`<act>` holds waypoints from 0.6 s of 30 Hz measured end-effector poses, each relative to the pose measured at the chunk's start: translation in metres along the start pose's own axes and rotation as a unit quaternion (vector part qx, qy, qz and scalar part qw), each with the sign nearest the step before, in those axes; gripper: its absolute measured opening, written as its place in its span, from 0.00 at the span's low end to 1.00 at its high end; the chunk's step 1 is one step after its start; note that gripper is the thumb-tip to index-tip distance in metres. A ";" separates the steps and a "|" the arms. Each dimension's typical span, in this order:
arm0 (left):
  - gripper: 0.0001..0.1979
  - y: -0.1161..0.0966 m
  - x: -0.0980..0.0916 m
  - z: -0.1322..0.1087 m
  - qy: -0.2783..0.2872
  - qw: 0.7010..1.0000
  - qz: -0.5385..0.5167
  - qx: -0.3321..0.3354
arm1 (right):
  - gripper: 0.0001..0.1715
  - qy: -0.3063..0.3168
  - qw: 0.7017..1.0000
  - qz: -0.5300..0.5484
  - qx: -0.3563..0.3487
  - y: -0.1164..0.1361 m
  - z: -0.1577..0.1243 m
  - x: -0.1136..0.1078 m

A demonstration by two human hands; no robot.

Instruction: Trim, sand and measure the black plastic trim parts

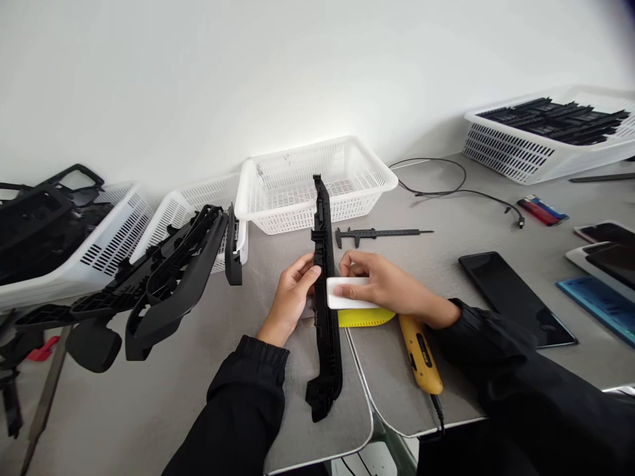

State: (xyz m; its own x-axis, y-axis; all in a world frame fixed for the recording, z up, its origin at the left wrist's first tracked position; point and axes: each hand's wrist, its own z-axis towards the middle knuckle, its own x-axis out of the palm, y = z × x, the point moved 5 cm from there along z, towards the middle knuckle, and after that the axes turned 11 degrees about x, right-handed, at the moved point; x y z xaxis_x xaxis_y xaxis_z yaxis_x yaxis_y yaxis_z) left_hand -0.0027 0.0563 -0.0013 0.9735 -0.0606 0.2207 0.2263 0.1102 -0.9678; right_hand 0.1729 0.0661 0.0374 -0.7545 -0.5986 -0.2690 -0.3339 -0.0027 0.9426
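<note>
My left hand [292,291] grips a long black plastic trim part [326,330] near its middle, thumb on the near face. The part stands lengthwise in front of me, its far end overlapping a white basket. In my right hand [381,284] is a white rectangular block [350,293], pinched between thumb and fingers, its left end against or very close to the part's right side. Under that hand lies a flat yellow piece [367,318] with a curved edge. A yellow corded hand tool [421,354] rests beside my right wrist.
Behind the part is a white basket [258,192], with a black caliper [381,233] before it. Baskets of black parts stand left [119,231] and right [526,149]. A black phone-like slab [516,297] lies right; a metal file [47,390] lies left. Two table edges meet near me.
</note>
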 end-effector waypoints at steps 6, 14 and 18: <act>0.23 0.001 -0.001 0.000 -0.004 1.000 -0.002 -0.003 | 0.25 -0.037 0.999 0.003 0.008 0.000 0.001 -0.001; 0.23 0.000 0.000 0.000 0.001 1.000 0.000 -0.003 | 0.24 -0.069 0.998 0.002 0.016 0.000 0.000 -0.009; 0.23 0.000 -0.001 0.000 -0.005 1.000 0.003 -0.008 | 0.24 -0.002 1.000 -0.018 0.001 0.001 0.001 -0.003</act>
State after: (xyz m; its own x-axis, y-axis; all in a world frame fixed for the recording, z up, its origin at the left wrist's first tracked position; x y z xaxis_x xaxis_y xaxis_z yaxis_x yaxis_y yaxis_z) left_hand -0.0036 0.0561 -0.0012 0.9749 -0.0505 0.2167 0.2207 0.0954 -0.9707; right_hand 0.1742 0.0682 0.0390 -0.7445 -0.5951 -0.3027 -0.3618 -0.0215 0.9320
